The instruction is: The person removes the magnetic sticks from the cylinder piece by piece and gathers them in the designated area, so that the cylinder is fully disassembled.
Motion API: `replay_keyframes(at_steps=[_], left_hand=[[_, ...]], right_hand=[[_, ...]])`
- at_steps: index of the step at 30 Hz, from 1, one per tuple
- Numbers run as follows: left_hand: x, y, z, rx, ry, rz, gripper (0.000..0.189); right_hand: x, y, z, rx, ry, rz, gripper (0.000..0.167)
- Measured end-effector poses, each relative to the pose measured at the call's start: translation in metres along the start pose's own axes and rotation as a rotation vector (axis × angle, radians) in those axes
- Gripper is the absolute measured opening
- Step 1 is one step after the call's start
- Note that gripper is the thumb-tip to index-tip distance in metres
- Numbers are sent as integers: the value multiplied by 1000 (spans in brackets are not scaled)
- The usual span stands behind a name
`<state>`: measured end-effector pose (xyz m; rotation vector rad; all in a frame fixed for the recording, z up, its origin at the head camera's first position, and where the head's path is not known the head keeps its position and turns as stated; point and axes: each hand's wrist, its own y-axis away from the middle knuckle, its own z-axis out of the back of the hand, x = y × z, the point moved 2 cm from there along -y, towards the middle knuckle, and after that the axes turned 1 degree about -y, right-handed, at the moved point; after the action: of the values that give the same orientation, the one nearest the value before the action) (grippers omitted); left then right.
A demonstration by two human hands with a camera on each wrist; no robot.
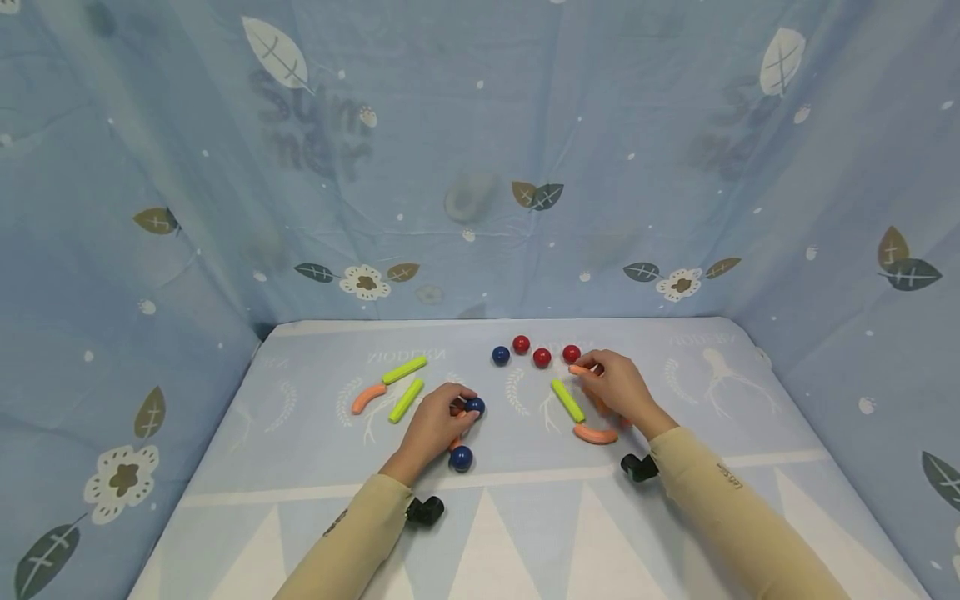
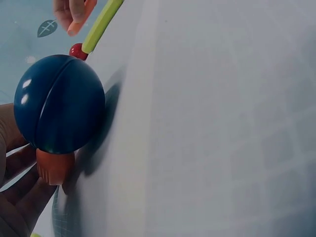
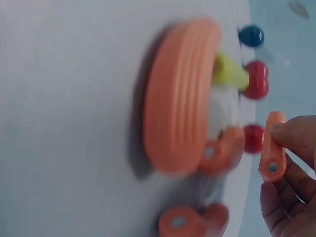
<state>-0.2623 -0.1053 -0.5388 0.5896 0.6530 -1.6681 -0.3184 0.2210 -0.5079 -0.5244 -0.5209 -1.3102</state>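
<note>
My left hand [image 1: 438, 423] pinches a blue ball [image 1: 476, 407] between thumb and fingers, low over the table. Partly hidden beneath that hand is an orange piece [image 1: 455, 442], with a second blue ball [image 1: 461, 459] at its near end. This nearer ball [image 2: 59, 103] fills much of the left wrist view and covers the pinched one. With thumb and fingers, my right hand [image 1: 618, 387] holds a short orange stick [image 3: 273, 148], a grey disc showing in its end. A curved orange stick [image 1: 596, 434] and other orange pieces [image 3: 222, 153] lie below the right hand.
Behind the hands lie a blue ball [image 1: 501, 356] and three red balls, one of them [image 1: 542, 357] in front. A green stick [image 1: 567, 401] is right of centre. At left lie two green sticks [image 1: 406, 401] and a curved orange stick [image 1: 368, 398]. Patterned cloth [image 1: 465, 167] surrounds the table.
</note>
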Motion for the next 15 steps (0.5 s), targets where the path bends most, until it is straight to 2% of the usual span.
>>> replay_keyframes(at_steps=[7,15], left_hand=[[-2,1,1,-7,2,-9,26],[-2,2,1,-13,5,-13,26]], right_hand=[[-33,-6,16,-39,2,-76,25],[-55,-8,17,-15,68,-105,23]])
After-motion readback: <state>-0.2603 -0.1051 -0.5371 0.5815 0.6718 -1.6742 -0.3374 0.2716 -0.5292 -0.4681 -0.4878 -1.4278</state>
